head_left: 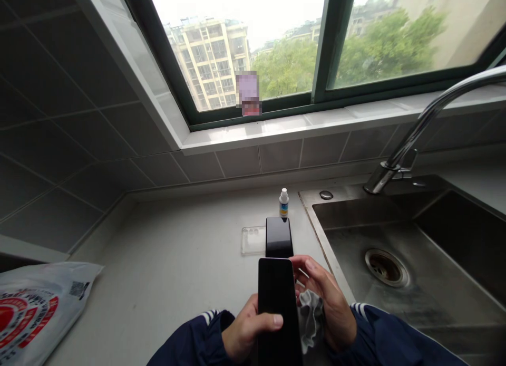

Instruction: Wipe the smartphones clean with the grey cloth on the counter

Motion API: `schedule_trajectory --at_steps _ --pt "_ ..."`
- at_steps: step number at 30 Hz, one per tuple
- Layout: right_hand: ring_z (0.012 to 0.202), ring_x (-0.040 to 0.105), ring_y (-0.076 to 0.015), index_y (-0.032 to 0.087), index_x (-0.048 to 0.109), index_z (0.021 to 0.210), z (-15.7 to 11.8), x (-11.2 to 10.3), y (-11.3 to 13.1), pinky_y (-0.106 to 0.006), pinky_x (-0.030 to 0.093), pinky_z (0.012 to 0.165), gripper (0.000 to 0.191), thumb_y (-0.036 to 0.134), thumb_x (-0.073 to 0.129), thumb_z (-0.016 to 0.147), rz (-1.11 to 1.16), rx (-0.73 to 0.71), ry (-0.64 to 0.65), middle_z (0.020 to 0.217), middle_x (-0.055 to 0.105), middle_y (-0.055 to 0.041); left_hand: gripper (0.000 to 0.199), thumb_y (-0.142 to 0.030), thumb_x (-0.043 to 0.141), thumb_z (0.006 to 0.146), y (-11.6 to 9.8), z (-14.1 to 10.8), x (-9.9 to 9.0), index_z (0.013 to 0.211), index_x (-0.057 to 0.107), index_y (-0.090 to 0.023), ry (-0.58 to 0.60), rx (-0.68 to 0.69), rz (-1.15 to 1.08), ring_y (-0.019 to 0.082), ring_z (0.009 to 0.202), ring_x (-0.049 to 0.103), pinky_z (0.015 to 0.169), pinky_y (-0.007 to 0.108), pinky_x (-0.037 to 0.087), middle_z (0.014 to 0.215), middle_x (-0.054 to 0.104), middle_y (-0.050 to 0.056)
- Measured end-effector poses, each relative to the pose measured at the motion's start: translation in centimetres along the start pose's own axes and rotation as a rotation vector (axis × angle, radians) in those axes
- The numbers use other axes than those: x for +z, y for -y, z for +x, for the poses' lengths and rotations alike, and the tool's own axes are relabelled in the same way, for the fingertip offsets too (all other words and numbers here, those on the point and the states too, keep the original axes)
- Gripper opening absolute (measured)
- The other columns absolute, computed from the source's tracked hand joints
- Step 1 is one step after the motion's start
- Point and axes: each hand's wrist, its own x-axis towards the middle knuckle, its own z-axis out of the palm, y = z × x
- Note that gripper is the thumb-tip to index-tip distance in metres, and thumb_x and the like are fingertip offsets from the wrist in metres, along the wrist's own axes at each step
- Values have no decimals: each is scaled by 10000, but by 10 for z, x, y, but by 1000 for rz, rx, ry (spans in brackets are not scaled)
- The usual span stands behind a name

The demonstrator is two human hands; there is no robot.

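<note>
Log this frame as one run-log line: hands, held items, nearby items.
left hand: black smartphone | right hand: grey cloth, fingers on phone edge | nearby: second black smartphone, clear phone case, small bottle

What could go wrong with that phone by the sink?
The black phone in the left hand could slip and fall into the steel sink right beside it. The small bottle could tip over and spill on the second phone lying just in front of it.
</note>
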Motion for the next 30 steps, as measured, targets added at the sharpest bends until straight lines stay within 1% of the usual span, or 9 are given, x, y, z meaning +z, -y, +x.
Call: schedule_trajectory --at_steps 3,5,10,13,16,19,23,27,30 --pt "624 509 -132 189 647 920 -1 1 0 -234 428 538 345 514 641 803 6 19 31 806 600 -46 533 -300 709 714 -2 1 2 1203 617 -110 30 17 -22 258 989 627 889 362 444 1088 668 146" --pt "637 528 -144 196 646 924 -1 0 -1 -249 442 556 361 530 649 787 -3 32 31 812 605 -48 542 -288 703 715 -2 2 2 1217 608 -108 40 24 -35 276 1017 623 903 381 441 1133 656 159" --pt "672 558 -157 203 634 963 -1 -4 -1 -268 458 601 353 516 647 800 -7 61 63 847 614 -51 515 -263 701 717 -1 3 -1 1208 617 -132 44 17 -40 241 955 639 853 345 462 1090 673 134" --pt "648 524 -134 199 630 954 -1 -2 -2 -242 438 586 332 492 659 799 18 42 62 845 606 -43 503 -260 697 724 0 4 -2 1204 619 -132 50 15 -35 224 947 638 856 331 460 1075 678 130" --pt "597 487 -117 197 632 943 -1 2 -3 -226 409 551 327 489 657 797 31 10 51 787 590 -26 467 -258 696 730 -1 4 -2 1176 638 -132 53 12 -16 212 949 636 873 321 452 1065 685 123" --pt "623 528 -146 202 632 945 -2 5 -2 -258 438 585 336 503 648 797 19 4 66 757 593 -23 441 -263 704 720 -3 3 -1 1140 661 -135 41 15 9 214 950 637 875 314 448 1063 688 113" --pt "715 583 -193 210 626 969 -2 4 -1 -298 468 652 350 514 649 797 -23 27 98 809 625 -43 460 -283 708 711 -6 3 1 1144 664 -130 38 22 31 213 928 635 859 310 450 1014 693 109" --pt "706 573 -183 204 635 984 -1 1 -2 -273 454 618 367 519 649 794 -48 4 79 834 633 -53 471 -269 722 689 -4 2 -3 1139 671 -138 -4 32 28 161 795 620 773 277 460 930 695 82" --pt "738 581 -184 196 647 997 3 -2 -2 -278 459 641 361 503 645 808 -65 -23 113 896 645 -69 454 -260 734 671 -1 2 -8 1108 687 -142 -62 51 -6 157 785 617 746 268 460 929 697 80"
